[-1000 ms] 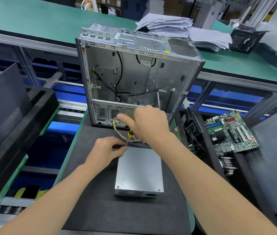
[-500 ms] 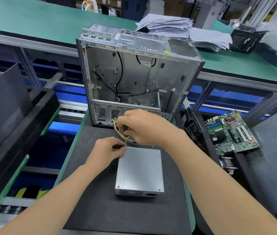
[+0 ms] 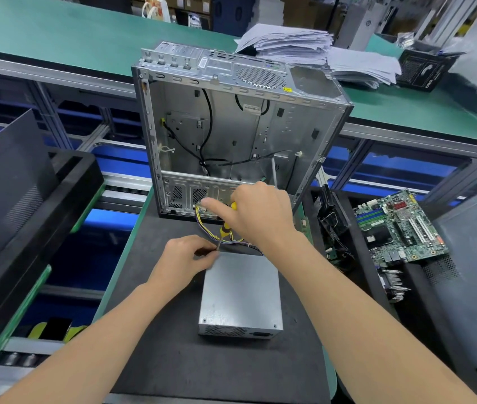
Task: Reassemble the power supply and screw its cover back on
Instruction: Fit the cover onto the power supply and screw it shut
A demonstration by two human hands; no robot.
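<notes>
Head view, near to far:
1. Black mat [image 3: 173,360] is under the job, with my forearms coming in over its near edge
2. Power supply [image 3: 241,290] lies flat on the mat. It's a grey box, broad face up, vent grille and socket end toward me
3. My left hand [image 3: 186,258] is at the supply's far-left corner. Fingers are curled together, pinching the shaft tip of the screwdriver [image 3: 225,228]. Can't tell if a screw is under them
4. The screwdriver has a yellow and black handle and is tilted, tip down at that corner
5. My right hand [image 3: 257,217] is just beyond, wrapped round the handle, index finger straight out to the left
6. Wire bundle [image 3: 240,242], yellow, black and purple, leaves the supply's far end and loops under my right hand
7. Computer case [image 3: 231,126] stands upright just beyond the supply, open side facing me, black cables inside
8. Motherboard [image 3: 400,225] is off to the right, well apart from the supply
9. Paper stack [image 3: 289,42] sits on the green bench [image 3: 56,33] behind the case
</notes>
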